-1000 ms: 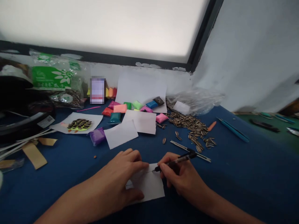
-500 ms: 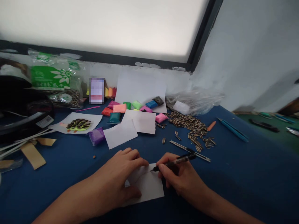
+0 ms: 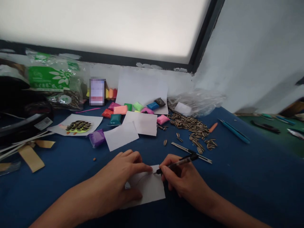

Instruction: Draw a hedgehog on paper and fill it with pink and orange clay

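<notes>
My left hand (image 3: 127,177) rests with thumb and fingers apart on a small white sheet of paper (image 3: 154,190), covering its left part. A thin curved line runs across the sheet. In my right hand (image 3: 181,177) is a black pen (image 3: 180,163), its tip at the paper just beside my left index finger. Behind the pen lies a utility knife (image 3: 182,148), its middle partly covered by the pen. Sunflower seeds (image 3: 190,125) are heaped past the knife.
A seed-covered clay picture (image 3: 78,126) lies on paper at the left. Several coloured clay packets (image 3: 120,109) and white sheets (image 3: 122,136) lie at the back. Blue tweezers (image 3: 234,130) are on the right. A phone (image 3: 97,91) and a seed bag (image 3: 53,79) stand by the wall.
My left index finger has stretched slightly right, closer to the pen tip. The pen stays in my right hand at nearly the same spot. The whole view has shifted slightly.
</notes>
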A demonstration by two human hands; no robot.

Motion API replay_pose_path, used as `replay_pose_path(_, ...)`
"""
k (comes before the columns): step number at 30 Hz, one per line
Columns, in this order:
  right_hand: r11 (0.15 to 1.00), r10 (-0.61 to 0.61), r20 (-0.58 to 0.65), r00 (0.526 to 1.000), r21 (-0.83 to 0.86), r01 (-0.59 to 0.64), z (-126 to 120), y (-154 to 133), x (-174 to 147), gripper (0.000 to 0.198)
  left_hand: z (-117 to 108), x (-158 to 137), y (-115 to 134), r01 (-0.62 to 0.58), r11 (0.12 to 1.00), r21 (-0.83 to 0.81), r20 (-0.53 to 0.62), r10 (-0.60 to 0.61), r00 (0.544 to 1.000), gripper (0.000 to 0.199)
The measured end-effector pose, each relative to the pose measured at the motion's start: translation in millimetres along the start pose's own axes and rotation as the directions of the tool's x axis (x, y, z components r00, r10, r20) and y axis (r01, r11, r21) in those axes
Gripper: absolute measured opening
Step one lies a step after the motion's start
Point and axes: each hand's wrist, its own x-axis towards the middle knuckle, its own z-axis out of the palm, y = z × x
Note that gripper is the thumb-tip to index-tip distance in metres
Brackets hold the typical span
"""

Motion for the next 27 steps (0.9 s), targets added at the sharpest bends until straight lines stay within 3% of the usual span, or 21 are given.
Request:
replay_pose_path(6,0.999,-0.041,-0.039,0.998,0.007,0.042,1.1,2.6,0.7,0.018,-1.0,-0.6,3.2,0.037,0.999,-0.025,-0.004,-0.037,0.999,0.058)
replay_pose_path(27,0.998,-0.067,0.009,0.998,0.015,0.066,1.1,3.0,1.2,0.018,-1.4,-0.5,3.1,0.047,0.998,-0.035,0.011,-0.046,0.999,0.052)
